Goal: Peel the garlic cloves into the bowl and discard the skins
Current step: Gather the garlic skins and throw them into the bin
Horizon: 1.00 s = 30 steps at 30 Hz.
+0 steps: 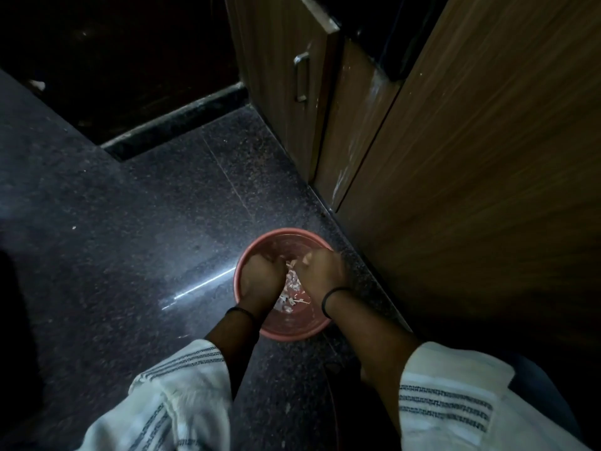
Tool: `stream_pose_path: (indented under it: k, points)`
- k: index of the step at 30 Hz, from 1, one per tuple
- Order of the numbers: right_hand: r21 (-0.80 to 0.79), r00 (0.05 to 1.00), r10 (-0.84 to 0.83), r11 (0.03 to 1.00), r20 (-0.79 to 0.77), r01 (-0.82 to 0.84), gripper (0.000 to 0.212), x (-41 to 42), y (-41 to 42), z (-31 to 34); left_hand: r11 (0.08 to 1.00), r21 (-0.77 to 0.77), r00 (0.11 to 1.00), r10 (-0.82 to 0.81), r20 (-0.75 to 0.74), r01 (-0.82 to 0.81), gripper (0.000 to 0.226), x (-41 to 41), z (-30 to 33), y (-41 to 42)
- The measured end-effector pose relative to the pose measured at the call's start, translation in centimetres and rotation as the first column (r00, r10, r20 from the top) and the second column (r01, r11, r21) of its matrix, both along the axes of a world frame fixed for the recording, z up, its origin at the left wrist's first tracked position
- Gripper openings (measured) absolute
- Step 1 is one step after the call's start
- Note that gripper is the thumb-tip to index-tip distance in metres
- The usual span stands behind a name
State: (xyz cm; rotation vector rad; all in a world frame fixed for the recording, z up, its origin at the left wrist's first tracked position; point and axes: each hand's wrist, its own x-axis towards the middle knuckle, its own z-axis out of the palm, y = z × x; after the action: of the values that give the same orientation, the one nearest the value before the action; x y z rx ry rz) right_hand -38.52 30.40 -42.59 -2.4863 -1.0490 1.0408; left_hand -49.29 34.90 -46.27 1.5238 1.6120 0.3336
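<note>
Head view, as I log it from my remote station. Item: red bowl (286, 330), round, standing on the dark speckled floor (130, 222) just beside the wooden cabinet (455, 157). Contents: pale garlic skins (290, 289), lying between the two hands; I cannot make out single cloves. Item: left hand (260, 278), inside the bowl, fingers curled downward into the contents; what they clasp I cannot tell. Item: right hand (320, 270), also inside the bowl, fingers curled, a small pale piece showing at the fingertips. Each wrist carries a dark band; both sleeves (448, 402) white with dark stripes.
</note>
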Motion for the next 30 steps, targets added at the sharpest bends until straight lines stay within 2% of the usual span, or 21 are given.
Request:
stream_pose_path:
  k: [1,2,3,4,5,6,7,8,9,10,12,13,14,16,17,19,20,23,24,27,30]
  points:
    - [-0.026,0.992,-0.073,0.997,-0.101,0.070,0.031,-0.2,0.3,-0.2,0.998,-0.049,0.998,0.038,0.058,-0.035,0.025,0.5,-0.1,-0.2]
    - [-0.069,0.940,-0.201,0.979,-0.274,0.189,0.038,-0.4,0.5,-0.6,0.992,-0.101,0.981,0.087,0.171,-0.070,0.026,1.0,-0.1,-0.7]
    - [-0.163,0.799,-0.352,0.936,-0.488,0.312,0.045,-0.8,0.7,-1.0,0.979,-0.185,0.960,0.130,0.247,-0.085,0.026,1.5,0.3,-1.4]
    - [-0.265,0.590,-0.462,0.881,-0.663,0.392,0.052,-1.4,0.9,-1.4,0.974,-0.219,0.952,0.117,0.282,-0.054,0.027,1.9,-0.2,-2.2]
    - [-0.325,0.399,-0.526,0.821,-0.751,0.470,0.060,-1.9,0.9,-1.9,0.978,-0.206,0.962,0.031,0.272,0.027,0.030,2.3,-0.5,-2.9]
    - [-0.313,0.359,-0.533,0.797,-0.766,0.516,0.064,-2.2,0.8,-2.4,0.981,-0.162,0.967,-0.063,0.247,0.105,0.032,2.3,-1.1,-3.4]
    - [-0.243,0.418,-0.476,0.832,-0.774,0.498,0.063,-2.4,0.4,-2.8,0.981,-0.095,0.972,-0.151,0.182,0.171,0.032,2.1,-1.4,-3.4]
    - [-0.140,0.545,-0.406,0.875,-0.734,0.463,0.060,-2.5,0.0,-3.0,0.976,-0.028,0.969,-0.210,0.130,0.215,0.028,1.6,-2.3,-3.0]
    - [-0.047,0.640,-0.339,0.903,-0.689,0.428,0.054,-2.5,-0.5,-3.4,0.968,-0.052,0.967,-0.243,0.074,0.247,0.027,1.4,-2.4,-2.2]
    - [0.041,0.757,-0.267,0.932,-0.596,0.361,0.044,-2.4,-0.6,-3.5,0.966,-0.084,0.967,-0.238,0.086,0.245,0.030,1.4,-2.4,-1.4]
    - [0.140,0.817,-0.157,0.950,-0.555,0.278,0.034,-2.2,-0.8,-4.4,0.946,-0.263,0.968,-0.133,0.212,0.187,0.040,1.4,-1.8,-0.5]
    - [0.151,0.856,-0.095,0.969,-0.509,0.197,0.034,-2.1,-0.8,-4.4,0.945,-0.284,0.964,-0.088,0.250,0.160,0.040,1.7,-1.4,-0.2]
    - [0.102,0.864,-0.107,0.978,-0.492,0.179,0.035,-1.9,-0.8,-4.5,0.961,-0.250,0.965,-0.053,0.257,0.119,0.036,2.3,-0.9,-0.1]
    - [-0.006,0.834,-0.269,0.953,-0.482,0.304,0.043,-1.5,-0.4,-5.7,0.992,-0.123,0.939,0.075,0.336,-0.036,0.033,3.1,-0.3,0.2]
    - [-0.055,0.862,-0.293,0.953,-0.414,0.298,0.041,-1.0,-0.1,-5.9,0.993,-0.115,0.925,0.055,0.375,-0.013,0.035,3.3,-0.6,-0.1]
    - [-0.079,0.909,-0.279,0.960,-0.310,0.268,0.029,-0.5,0.5,-5.4,0.970,-0.215,0.954,-0.049,0.296,0.116,0.030,3.1,-1.9,-0.4]
    - [-0.029,0.948,-0.217,0.976,-0.233,0.217,0.025,-0.2,0.5,-5.2,0.955,-0.261,0.965,-0.071,0.253,0.139,0.028,2.6,-2.5,-0.4]
    - [0.063,0.954,-0.237,0.966,-0.182,0.252,0.010,-0.1,-0.2,-4.6,0.974,-0.209,0.996,-0.076,0.054,0.086,0.043,1.1,-4.0,0.1]
    - [0.066,0.963,-0.228,0.969,-0.145,0.240,0.012,-0.1,-0.4,-4.7,0.980,-0.177,0.996,-0.088,0.008,0.088,0.047,0.7,-4.3,0.1]
    - [0.025,0.990,-0.106,0.994,-0.098,0.109,0.021,-0.2,-0.7,-4.2,0.988,-0.151,1.000,0.008,-0.003,-0.009,0.047,-0.1,-3.8,-0.3]
    - [0.006,0.977,-0.139,0.990,-0.159,0.142,0.025,0.2,-0.8,-3.9,0.994,-0.101,0.999,0.041,0.020,-0.039,0.039,-0.3,-3.6,-1.2]
